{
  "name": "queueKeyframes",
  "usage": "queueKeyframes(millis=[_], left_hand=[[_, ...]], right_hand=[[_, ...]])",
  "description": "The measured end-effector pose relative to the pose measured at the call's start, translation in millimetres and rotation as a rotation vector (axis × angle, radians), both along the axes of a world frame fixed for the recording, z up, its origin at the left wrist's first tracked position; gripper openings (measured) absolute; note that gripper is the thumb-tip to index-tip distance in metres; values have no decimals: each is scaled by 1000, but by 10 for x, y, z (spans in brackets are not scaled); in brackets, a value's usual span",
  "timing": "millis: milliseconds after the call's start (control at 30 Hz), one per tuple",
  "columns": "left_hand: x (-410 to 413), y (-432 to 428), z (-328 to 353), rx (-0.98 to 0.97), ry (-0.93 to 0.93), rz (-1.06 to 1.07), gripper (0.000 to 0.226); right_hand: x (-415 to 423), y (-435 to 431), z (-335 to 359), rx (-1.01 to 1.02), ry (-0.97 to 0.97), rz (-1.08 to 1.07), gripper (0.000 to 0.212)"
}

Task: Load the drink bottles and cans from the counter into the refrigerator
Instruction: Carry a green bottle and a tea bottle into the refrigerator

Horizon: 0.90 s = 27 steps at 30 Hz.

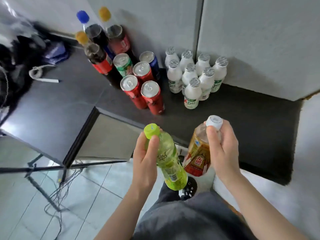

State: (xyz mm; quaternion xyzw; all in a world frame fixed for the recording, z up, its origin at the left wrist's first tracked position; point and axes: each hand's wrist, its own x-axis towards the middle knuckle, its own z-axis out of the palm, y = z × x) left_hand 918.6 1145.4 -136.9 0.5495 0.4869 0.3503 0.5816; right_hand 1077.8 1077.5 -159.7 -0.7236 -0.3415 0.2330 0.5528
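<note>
My left hand (145,160) grips the green bottle (168,160) and my right hand (223,149) the amber tea bottle (197,156), both just off the counter's (242,118) front edge; I'd carry them by the necks, not the caps

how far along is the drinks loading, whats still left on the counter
Done: nothing can be confirmed, since no refrigerator interior is in view. In hand: the left hand grips a green bottle, and the right hand grips an amber bottle. Left: three dark soda bottles, five cans and a cluster of small white bottles stand on the counter.
</note>
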Motion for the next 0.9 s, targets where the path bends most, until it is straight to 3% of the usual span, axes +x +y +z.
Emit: queueKeyframes(millis=[333, 633, 900], left_hand=[[-1173, -492, -234, -115, -2, 420, 21], [-2261, -1093, -270, -103, -43, 694, 18], [-3910, -1835, -118, -60, -115, 1037, 19]], right_hand=[[-990, -14, -155, -135, 71, 540, 36], [-2150, -29, -125, -188, 18, 860, 16], [-3757, -303, 41, -142, -21, 1102, 37]])
